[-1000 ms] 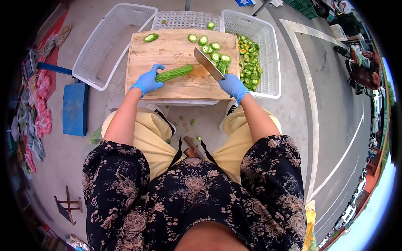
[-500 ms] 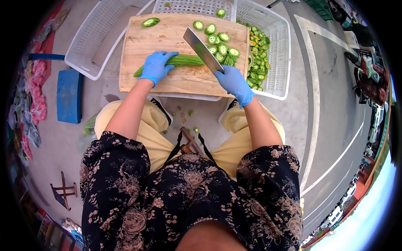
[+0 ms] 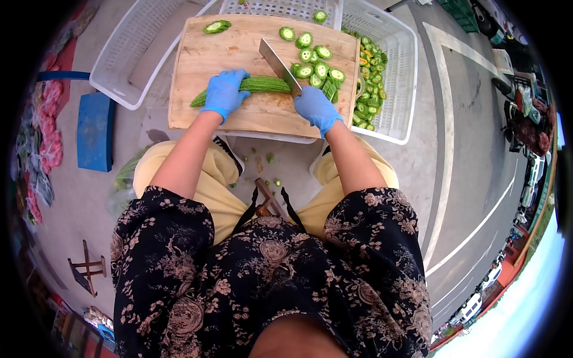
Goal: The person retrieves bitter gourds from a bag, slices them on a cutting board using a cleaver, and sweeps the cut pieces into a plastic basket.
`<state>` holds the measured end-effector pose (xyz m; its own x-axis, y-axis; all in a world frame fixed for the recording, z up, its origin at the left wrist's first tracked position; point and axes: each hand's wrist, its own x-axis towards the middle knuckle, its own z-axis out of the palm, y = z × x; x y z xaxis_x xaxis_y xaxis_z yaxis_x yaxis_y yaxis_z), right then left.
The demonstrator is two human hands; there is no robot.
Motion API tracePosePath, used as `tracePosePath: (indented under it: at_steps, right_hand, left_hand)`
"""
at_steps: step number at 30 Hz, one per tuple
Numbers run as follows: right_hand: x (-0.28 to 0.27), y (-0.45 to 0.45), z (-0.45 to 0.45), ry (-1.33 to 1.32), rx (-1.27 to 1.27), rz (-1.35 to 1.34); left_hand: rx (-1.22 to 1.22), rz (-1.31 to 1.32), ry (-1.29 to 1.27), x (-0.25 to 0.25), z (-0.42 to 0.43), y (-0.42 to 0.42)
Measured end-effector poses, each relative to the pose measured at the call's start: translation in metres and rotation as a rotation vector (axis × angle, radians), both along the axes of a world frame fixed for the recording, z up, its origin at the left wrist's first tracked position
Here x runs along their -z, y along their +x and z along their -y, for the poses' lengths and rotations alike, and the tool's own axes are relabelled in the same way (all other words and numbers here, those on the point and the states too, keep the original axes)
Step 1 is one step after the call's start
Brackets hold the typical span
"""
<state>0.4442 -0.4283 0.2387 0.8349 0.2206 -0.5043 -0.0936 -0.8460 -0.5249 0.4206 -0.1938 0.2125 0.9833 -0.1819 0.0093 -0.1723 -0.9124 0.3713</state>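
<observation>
A long, ridged green bitter melon (image 3: 265,85) lies across a wooden cutting board (image 3: 203,53). My left hand (image 3: 225,94), in a blue glove, is wrapped over it toward its left end. In my right hand (image 3: 316,107), also gloved in blue, is the handle of a cleaver (image 3: 277,64). The blade stands on edge at the melon's cut right end, its tip pointing away from me. Cut melon slices (image 3: 321,70) lie to the right of the blade, and more are scattered farther back on the board. The cleaver's handle is mostly hidden in my palm.
Beneath the board's right side, a white plastic crate (image 3: 401,77) holds many cut pieces (image 3: 373,89). Another white crate (image 3: 113,71) stands at the left, near a blue stool (image 3: 95,132). Scraps (image 3: 270,157) lie on the floor between my feet.
My right hand has moved left and slightly toward me, bringing the cleaver to the melon's cut end, its blade now more edge-on to view. My left hand stays on the melon.
</observation>
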Motion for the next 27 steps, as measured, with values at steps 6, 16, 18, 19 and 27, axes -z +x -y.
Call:
tracePosePath:
  at_steps: [6, 16, 18, 19, 27]
  right_hand:
    - [-0.034, -0.004, 0.005, 0.134, 0.123, -0.042]
    - [-0.046, -0.006, 0.000, 0.051, 0.046, -0.121]
    - [-0.034, -0.007, -0.004, -0.030, -0.042, -0.005]
    - [-0.028, -0.006, -0.007, -0.070, -0.088, 0.055]
    - [0.003, 0.002, -0.021, -0.168, -0.170, 0.171]
  left_hand:
    - [-0.012, -0.007, 0.001, -0.002, -0.001, 0.003]
    - [-0.032, 0.002, -0.016, -0.002, 0.001, 0.000]
    - [-0.028, 0.007, -0.031, -0.001, 0.000, 0.000]
    - [-0.027, 0.012, -0.039, 0.000, 0.000, 0.001]
    - [-0.031, 0.003, -0.008, 0.000, 0.002, 0.002]
